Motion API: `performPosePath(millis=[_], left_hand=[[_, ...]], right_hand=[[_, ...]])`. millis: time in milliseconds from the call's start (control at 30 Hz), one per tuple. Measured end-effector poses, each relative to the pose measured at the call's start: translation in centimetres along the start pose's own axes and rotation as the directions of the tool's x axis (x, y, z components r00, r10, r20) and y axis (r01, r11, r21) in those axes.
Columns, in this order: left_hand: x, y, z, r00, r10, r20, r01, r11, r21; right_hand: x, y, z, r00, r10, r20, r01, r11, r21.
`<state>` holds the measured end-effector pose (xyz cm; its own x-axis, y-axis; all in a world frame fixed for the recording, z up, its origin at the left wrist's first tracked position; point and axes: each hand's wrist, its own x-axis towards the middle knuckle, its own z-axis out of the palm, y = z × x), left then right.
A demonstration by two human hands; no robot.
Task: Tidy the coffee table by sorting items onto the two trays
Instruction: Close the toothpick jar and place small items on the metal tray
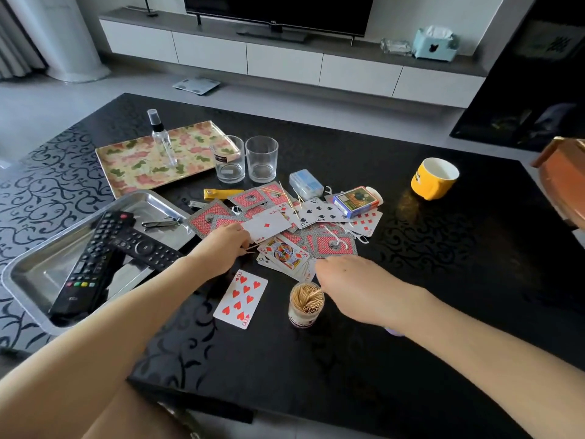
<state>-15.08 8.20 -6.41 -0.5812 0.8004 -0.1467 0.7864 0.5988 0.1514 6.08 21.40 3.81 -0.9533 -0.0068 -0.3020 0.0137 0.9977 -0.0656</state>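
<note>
Steel tray [52, 259], 9 o'clock: two remotes [145, 248], clippers [160, 221]. Floral tray [139, 167], 11 o'clock: bottle [161, 137]. Left hand [221, 245] pinches toothpicks [250, 247]; right hand [354, 280] fingers hidden.

One wide-angle camera is riding on the person's head, facing forward and tilting down over the tabletop [443, 264]. It is sitting close above the cards [319, 213], which are falling just above mid-frame. Nearer than the cards, both arms are entering from the bottom edge, with the left hand [221, 248] and right hand [354, 280] reaching the cards' near side. Beyond the cards, the view is stretching as far as a TV [275, 11] and curving at the edges.
</note>
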Motion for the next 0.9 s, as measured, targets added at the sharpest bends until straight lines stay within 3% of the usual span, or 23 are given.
performPosePath(millis=[133, 233, 333, 467, 667, 767, 833, 900], left_hand=[[0.0, 0.5, 1.0, 1.0, 0.019, 0.013, -0.019, 1.0, 0.022], [-0.1, 1.0, 1.4, 1.0, 0.027, 0.014, -0.028, 0.994, 0.105], [-0.4, 1.8, 1.5, 0.999, 0.031, -0.031, -0.024, 0.98, 0.198], [-0.9, 2.2, 2.1, 0.998, 0.035, -0.061, -0.014, 0.95, 0.311], [-0.7, 1.2, 1.6, 1.0, -0.028, -0.008, 0.029, 0.952, 0.306], [-0.9, 1.8, 0.2, 0.998, -0.062, 0.004, 0.06, 0.984, 0.166], [-1.6, 2.4, -1.1, 0.995, -0.094, -0.013, 0.093, 0.991, -0.092], [-3.0, 3.6, -2.6, 0.994, -0.09, -0.064, 0.052, 0.894, -0.446]], right_hand=[[1.4, -1.9, 0.6, 0.998, -0.032, 0.063, 0.038, 0.993, -0.109], [2.2, -2.4, 1.4, 0.993, -0.048, 0.112, 0.058, 0.994, -0.091], [2.3, -2.2, 1.5, 0.993, -0.025, 0.112, 0.025, 1.0, 0.005], [2.1, -1.2, 1.1, 0.999, 0.036, -0.009, -0.033, 0.974, 0.225], [2.3, 1.0, -0.9, 0.981, 0.136, -0.137, -0.065, 0.901, 0.43], [2.3, 1.7, -0.7, 0.957, 0.195, -0.213, -0.077, 0.884, 0.462], [2.2, 1.6, 0.0, 0.929, 0.253, -0.272, -0.078, 0.849, 0.522], [2.2, 1.1, 0.7, 0.896, 0.321, -0.307, -0.061, 0.774, 0.63]])
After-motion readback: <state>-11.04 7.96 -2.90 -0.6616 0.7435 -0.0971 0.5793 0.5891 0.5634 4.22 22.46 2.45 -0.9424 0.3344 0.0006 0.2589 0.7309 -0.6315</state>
